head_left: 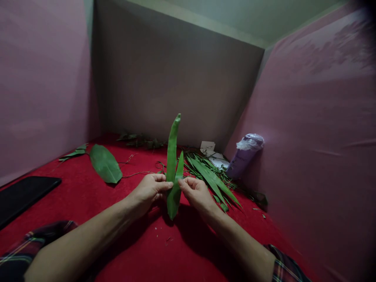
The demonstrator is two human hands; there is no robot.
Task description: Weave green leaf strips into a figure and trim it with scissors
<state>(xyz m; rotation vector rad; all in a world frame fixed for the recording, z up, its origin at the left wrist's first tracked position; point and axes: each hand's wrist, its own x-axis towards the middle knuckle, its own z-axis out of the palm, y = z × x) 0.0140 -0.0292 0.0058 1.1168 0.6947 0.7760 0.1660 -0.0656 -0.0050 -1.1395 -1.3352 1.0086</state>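
Observation:
A long green leaf (172,156) stands upright in the middle, folded at its lower end so that a shorter pointed part rises on its right. My left hand (152,190) pinches its left edge, with the thumb across the front. On the other side my right hand (195,190) is closed, its thumb and fingers pinching the edge of the shorter part. The leaf's lower tip hangs just above the red cloth (141,250). Most of the left fingers are hidden behind the leaf.
A broad leaf (105,164) lies to the left, near a black flat object (26,194). Right of my hands lies a heap of long narrow leaves (213,176). Behind it are white papers (219,159) and a purple bin (242,160) with a plastic liner. Pink walls flank both sides.

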